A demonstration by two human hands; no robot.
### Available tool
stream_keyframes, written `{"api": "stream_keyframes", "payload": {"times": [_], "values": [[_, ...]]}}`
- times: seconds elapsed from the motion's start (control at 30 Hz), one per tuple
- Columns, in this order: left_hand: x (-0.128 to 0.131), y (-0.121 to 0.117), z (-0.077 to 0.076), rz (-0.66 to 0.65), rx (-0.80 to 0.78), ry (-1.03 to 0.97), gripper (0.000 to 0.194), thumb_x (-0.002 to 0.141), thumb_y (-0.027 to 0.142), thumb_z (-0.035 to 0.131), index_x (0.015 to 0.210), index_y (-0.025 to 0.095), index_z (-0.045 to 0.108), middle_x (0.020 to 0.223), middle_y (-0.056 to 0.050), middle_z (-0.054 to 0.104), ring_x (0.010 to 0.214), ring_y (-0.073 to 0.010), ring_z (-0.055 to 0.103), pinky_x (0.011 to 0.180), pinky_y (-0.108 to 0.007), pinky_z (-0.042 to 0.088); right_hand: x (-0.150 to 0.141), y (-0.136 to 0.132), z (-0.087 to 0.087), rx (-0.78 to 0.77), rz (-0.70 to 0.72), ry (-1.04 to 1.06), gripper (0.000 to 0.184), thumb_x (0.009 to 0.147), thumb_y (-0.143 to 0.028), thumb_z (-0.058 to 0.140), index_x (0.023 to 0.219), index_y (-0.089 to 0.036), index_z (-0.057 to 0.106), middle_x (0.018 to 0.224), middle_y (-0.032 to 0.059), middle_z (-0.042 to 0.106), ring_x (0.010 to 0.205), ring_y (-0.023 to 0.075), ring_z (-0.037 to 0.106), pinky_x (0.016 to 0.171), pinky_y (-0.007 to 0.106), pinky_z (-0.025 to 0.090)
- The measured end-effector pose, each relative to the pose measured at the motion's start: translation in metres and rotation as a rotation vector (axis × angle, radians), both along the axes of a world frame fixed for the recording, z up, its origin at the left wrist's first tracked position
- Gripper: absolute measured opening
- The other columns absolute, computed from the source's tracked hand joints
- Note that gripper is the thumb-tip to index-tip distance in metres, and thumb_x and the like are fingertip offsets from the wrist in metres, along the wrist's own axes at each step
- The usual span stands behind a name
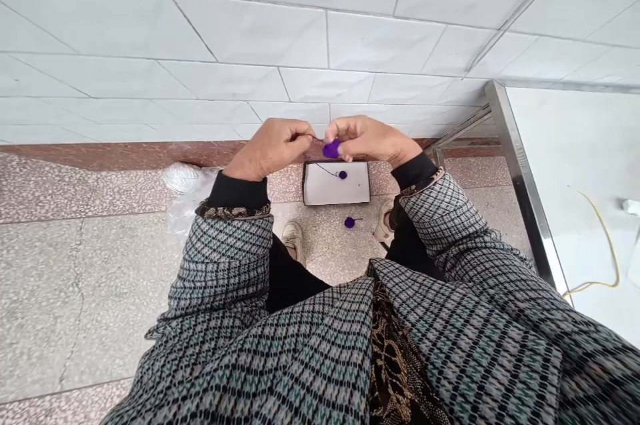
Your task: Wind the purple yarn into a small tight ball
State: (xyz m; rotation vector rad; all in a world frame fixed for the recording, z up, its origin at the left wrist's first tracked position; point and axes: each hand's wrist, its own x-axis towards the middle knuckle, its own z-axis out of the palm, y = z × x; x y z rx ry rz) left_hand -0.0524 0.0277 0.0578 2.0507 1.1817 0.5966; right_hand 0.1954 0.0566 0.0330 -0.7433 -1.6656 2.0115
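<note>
Between the thumb and fingers of my right hand (367,139) is a small bright purple ball of yarn (331,149). My left hand (274,145) is closed in a pinch on a thin purple strand, which stretches across the short gap to that ball. Another dark strand (325,168) hangs in a loose curve below my hands. It runs down to a small dark purple ball (343,175) in a shallow box (315,186) with a white inside. Both hands are held above the box, apart from each other.
On the speckled floor in front of the box lies another purple ball (349,222), between my shoes (293,239). A clear plastic bag (187,188) lies at the left. A metal-framed white table (545,145) stands at the right, with a yellow cord (607,238). The tiled wall (280,31) rises ahead.
</note>
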Motion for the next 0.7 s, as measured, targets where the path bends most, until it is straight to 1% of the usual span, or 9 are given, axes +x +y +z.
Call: {"api": "stream_keyframes", "payload": {"times": [0.1,0.2,0.3,0.4,0.47,0.53,0.57,0.63,0.7], "values": [[0.008,0.000,-0.006,-0.018,-0.030,-0.015,0.024,0.091,0.035,0.054,0.073,0.020,0.062,0.067,0.001,0.057,0.068,-0.0164,0.051,0.071,-0.032,0.041,0.001,0.000,-0.001,-0.090,-0.172,0.243,0.039,0.084,-0.021,0.093,0.100,-0.020,0.057,0.083,-0.0056,0.065,0.064,0.0064,0.057,0.062,0.018,0.051],[0.022,-0.003,-0.013,-0.078,-0.078,-0.041,0.024,0.091,0.037,0.054,0.077,0.020,0.062,0.070,0.001,0.058,0.068,-0.0164,0.051,0.071,-0.031,0.042,-0.004,0.001,-0.003,-0.121,-0.355,0.313,0.041,0.087,-0.028,0.094,0.103,-0.021,0.057,0.080,-0.0061,0.063,0.065,0.0072,0.058,0.065,0.018,0.055],[0.034,-0.007,-0.019,-0.165,-0.114,-0.047,0.021,0.092,0.034,0.052,0.077,0.020,0.061,0.070,0.001,0.056,0.067,-0.0156,0.048,0.071,-0.030,0.041,-0.012,0.000,-0.005,-0.080,-0.499,0.198,0.028,0.092,-0.016,0.083,0.098,-0.021,0.056,0.078,-0.0062,0.062,0.062,0.0068,0.055,0.065,0.019,0.053],[0.037,-0.009,-0.023,-0.191,-0.069,-0.029,0.023,0.093,0.032,0.053,0.073,0.021,0.055,0.066,0.002,0.051,0.065,-0.0152,0.044,0.069,-0.030,0.039,-0.016,0.000,-0.008,0.034,-0.579,-0.067,0.025,0.095,-0.005,0.073,0.092,-0.021,0.054,0.072,-0.0066,0.059,0.061,0.0087,0.053,0.063,0.020,0.047],[0.034,-0.008,-0.024,-0.164,0.001,-0.014,0.025,0.094,0.032,0.053,0.071,0.022,0.052,0.065,0.002,0.051,0.065,-0.0157,0.044,0.069,-0.031,0.038,-0.016,-0.002,-0.008,0.151,-0.560,-0.261,0.025,0.093,0.001,0.070,0.090,-0.020,0.057,0.073,-0.0051,0.060,0.066,0.0109,0.053,0.064,0.022,0.044],[0.028,-0.006,-0.025,-0.114,0.069,-0.008,0.023,0.093,0.032,0.054,0.072,0.022,0.054,0.068,0.000,0.056,0.068,-0.0172,0.050,0.070,-0.031,0.038,-0.014,-0.004,-0.009,0.250,-0.447,-0.396,0.024,0.087,0.005,0.070,0.086,-0.017,0.062,0.077,-0.0031,0.063,0.071,0.0124,0.054,0.065,0.023,0.042],[0.023,-0.005,-0.025,-0.087,0.093,-0.006,0.022,0.093,0.032,0.054,0.074,0.021,0.056,0.071,-0.001,0.059,0.070,-0.0181,0.053,0.071,-0.032,0.039,-0.013,-0.005,-0.009,0.255,-0.360,-0.418,0.024,0.084,0.007,0.070,0.085,-0.017,0.064,0.077,-0.0028,0.063,0.071,0.0125,0.053,0.065,0.023,0.041],[0.014,-0.001,-0.026,-0.034,0.108,-0.009,0.020,0.093,0.031,0.055,0.076,0.020,0.060,0.075,-0.002,0.063,0.074,-0.0195,0.057,0.074,-0.032,0.043,-0.011,-0.007,-0.009,0.149,-0.201,-0.342,0.024,0.081,0.006,0.069,0.088,-0.016,0.065,0.074,-0.0040,0.063,0.067,0.0112,0.053,0.063,0.022,0.042],[0.006,0.002,-0.026,0.017,0.070,-0.027,0.020,0.094,0.031,0.057,0.079,0.020,0.063,0.074,-0.001,0.062,0.075,-0.0195,0.057,0.075,-0.030,0.045,-0.011,-0.007,-0.009,-0.019,-0.144,-0.133,0.024,0.083,0.002,0.070,0.094,-0.017,0.062,0.074,-0.0053,0.064,0.062,0.0092,0.054,0.061,0.020,0.046]]}}
